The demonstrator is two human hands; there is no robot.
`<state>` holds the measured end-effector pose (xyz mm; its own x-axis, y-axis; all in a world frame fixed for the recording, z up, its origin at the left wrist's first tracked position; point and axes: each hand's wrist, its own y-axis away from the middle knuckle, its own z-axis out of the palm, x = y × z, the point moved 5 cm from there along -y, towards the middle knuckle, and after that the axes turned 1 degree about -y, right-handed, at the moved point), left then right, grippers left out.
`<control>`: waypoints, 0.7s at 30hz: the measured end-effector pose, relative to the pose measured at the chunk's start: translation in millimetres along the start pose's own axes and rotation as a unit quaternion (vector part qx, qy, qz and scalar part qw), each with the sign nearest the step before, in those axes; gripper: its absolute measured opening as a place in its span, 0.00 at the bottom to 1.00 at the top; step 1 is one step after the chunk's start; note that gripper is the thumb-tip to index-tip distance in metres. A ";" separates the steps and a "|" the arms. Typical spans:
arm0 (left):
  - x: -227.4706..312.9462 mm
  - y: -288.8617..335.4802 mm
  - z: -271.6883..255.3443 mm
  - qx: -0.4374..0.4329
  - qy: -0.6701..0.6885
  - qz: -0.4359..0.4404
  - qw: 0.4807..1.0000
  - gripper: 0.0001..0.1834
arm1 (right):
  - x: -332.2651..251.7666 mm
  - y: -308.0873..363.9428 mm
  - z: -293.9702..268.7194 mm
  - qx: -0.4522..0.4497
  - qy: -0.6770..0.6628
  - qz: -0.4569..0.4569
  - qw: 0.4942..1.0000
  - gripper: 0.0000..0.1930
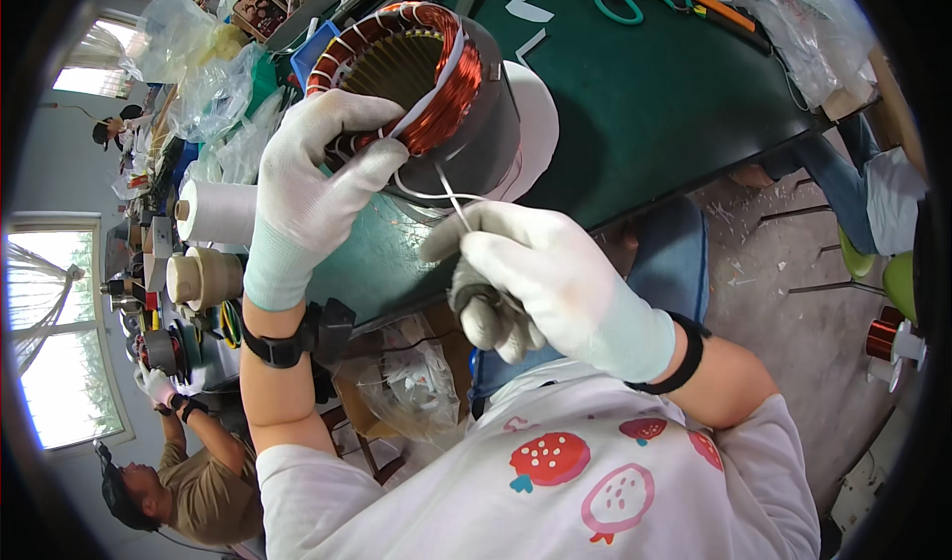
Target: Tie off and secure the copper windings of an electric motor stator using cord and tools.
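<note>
A motor stator (486, 114) stands on a round white sheet (540, 124), its copper winding (451, 104) bound with white lacing around the rim. My left hand (317, 163), in a white glove, closes its thumb and forefinger on the near left edge of the winding. Below that edge, a white cord (426, 196) loops out toward my right hand (555, 272). That gloved hand pinches a thin metal needle-like tool (451, 193), its tip pointing up at the stator's lower side. Dark grey covers part of the right glove's curled fingers; whether a handle lies there is hidden.
The green table (645, 114) carries scissors (620, 4), an orange-handled tool (724, 9), paper scraps and a plastic bag (783, 34). A white thread spool (218, 213) stands left. A co-worker (188, 481) handles another stator at lower left; another person sits right.
</note>
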<state>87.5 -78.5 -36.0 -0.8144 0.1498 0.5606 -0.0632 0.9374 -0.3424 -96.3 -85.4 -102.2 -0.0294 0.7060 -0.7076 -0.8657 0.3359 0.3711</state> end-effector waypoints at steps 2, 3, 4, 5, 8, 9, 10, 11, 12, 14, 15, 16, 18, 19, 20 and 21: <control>1.4 -0.4 -0.1 -0.012 -0.007 0.004 1.000 0.13 | -2.9 -7.1 -0.3 -0.017 -0.045 -0.036 0.998 0.16; 2.7 -2.3 -1.8 -0.011 -0.007 0.007 1.000 0.13 | -6.0 -9.9 0.7 -0.033 -0.090 -0.069 0.993 0.16; 4.7 -4.2 -3.0 -0.033 -0.021 0.017 0.999 0.14 | -10.0 -12.3 0.5 -0.018 -0.073 -0.099 0.992 0.16; 7.3 -6.6 -4.7 -0.055 -0.034 0.028 0.998 0.15 | -10.4 -16.2 -1.8 -0.019 -0.072 -0.102 0.992 0.16; 21.4 -32.1 -19.6 -0.157 0.021 -0.045 0.986 0.15 | -22.7 -30.9 -31.1 0.126 0.256 -0.217 0.933 0.22; 24.5 -46.3 -22.0 -0.171 -0.029 -0.045 0.984 0.14 | -27.2 -34.4 -42.2 0.158 0.351 -0.162 0.909 0.26; 19.7 -56.8 -23.3 -0.168 -0.033 -0.046 0.984 0.14 | -26.4 -38.9 -42.6 0.159 0.356 -0.145 0.909 0.26; 13.2 -63.8 -11.7 -0.274 -0.097 -0.006 0.957 0.13 | -23.1 -42.5 -43.6 0.161 0.361 -0.127 0.910 0.26; 8.9 -63.1 -3.5 -0.376 -0.159 0.032 0.912 0.13 | -22.0 -40.5 -40.9 0.157 0.363 -0.128 0.910 0.26; 12.5 -68.9 -39.7 -0.219 -0.286 0.183 0.915 0.11 | -15.1 -27.9 -32.9 0.046 0.139 -0.130 0.981 0.25; 24.9 -65.6 -58.5 -0.051 -0.394 0.327 0.857 0.10 | -13.4 -8.6 -28.9 -0.070 0.070 -0.143 0.985 0.22; 47.0 -67.3 -72.0 0.020 -0.387 0.297 0.873 0.11 | -14.2 5.0 -34.1 -0.102 -0.024 -0.130 0.986 0.20; 107.5 -38.3 -99.8 0.125 -0.365 0.292 0.875 0.09 | -16.9 9.6 -25.7 -0.250 -0.252 -0.194 0.915 0.23; 104.2 -38.9 -78.9 0.121 -0.351 0.296 0.880 0.09 | -22.5 11.7 -20.3 -0.198 -0.235 -0.239 0.921 0.28; 114.3 -34.4 -54.9 0.031 -0.319 0.341 0.884 0.09 | -22.8 9.3 -13.4 -0.135 -0.073 -0.318 0.936 0.29; 119.4 -28.5 -32.4 -0.060 -0.282 0.383 0.878 0.09 | -22.7 12.3 -10.6 -0.065 0.092 -0.387 0.915 0.31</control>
<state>10.8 -77.1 65.1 -0.7503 0.6024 -0.2724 0.6602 0.6614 -0.3558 -111.7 -103.9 -88.0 0.5443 0.1672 -0.8221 -0.7145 0.6059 -0.3499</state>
